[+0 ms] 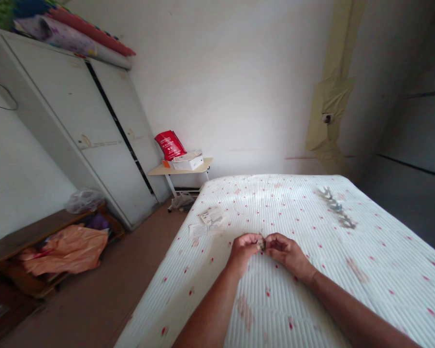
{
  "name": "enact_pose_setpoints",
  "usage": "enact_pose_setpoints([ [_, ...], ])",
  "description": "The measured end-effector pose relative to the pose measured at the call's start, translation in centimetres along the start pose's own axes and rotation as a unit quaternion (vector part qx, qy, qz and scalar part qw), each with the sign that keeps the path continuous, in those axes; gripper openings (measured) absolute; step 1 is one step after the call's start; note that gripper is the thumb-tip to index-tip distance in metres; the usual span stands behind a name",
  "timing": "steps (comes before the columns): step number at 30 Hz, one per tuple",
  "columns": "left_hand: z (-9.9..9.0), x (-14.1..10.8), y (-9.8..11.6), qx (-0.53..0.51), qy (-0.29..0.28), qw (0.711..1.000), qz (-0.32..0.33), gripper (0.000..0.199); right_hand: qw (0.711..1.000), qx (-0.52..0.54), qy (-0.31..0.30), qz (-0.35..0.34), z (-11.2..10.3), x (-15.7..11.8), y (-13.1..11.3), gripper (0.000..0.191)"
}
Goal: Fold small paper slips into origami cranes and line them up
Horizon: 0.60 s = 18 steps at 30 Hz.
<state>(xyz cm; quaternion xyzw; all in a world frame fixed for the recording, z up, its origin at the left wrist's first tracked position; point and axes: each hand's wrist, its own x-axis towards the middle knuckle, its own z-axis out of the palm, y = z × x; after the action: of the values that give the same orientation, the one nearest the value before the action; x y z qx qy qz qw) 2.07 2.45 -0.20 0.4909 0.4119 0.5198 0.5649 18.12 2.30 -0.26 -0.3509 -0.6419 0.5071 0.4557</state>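
- Small item (262,243), too blurred to ID, held btwn both hands, approx. mid-bed; contact w/ bed (275,309) can't be told.
- L hand (244,250): grip closed on item's left side, thumb + fingers.
- R hand (284,251): grip closed on its right side.
- Papers (213,215) laid on bed, left & farther.
- Grey-blue pieces (336,208) laid in a row, far right.
- Red bag (169,144), white box (188,164) set on surface (157,170), far left.

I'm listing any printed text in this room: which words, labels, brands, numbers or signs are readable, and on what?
No text is readable here.
Red bag: white lettering, too blurred to read.
White box: a small dark mark, too small to read.
Papers on the bed: print too small and blurred to read.
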Motion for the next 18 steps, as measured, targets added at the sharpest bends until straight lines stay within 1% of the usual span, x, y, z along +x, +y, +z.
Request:
enact_pose_setpoints([
  [3, 0.08, -0.14, 0.23, -0.005, -0.005, 1.000, 0.000, 0.027, 1.000, 0.021, 0.006, 0.006, -0.05, 0.06, 0.07, 0.022],
  [9, 0.10, -0.21, 0.35, -0.047, -0.029, 0.998, 0.013, 0.024, 0.998, 0.056, 0.015, 0.022, -0.02, 0.09, -0.16, 0.024],
  [13, 0.16, -0.14, 0.30, -0.067, -0.028, 0.997, 0.010, 0.024, 0.996, 0.086, 0.018, 0.027, 0.06, 0.11, -0.40, 0.024],
  [18, 0.35, -0.09, 0.46, -0.092, -0.011, 0.996, -0.013, 0.025, 0.992, 0.116, 0.028, 0.044, 0.11, 0.07, -0.67, 0.024],
])
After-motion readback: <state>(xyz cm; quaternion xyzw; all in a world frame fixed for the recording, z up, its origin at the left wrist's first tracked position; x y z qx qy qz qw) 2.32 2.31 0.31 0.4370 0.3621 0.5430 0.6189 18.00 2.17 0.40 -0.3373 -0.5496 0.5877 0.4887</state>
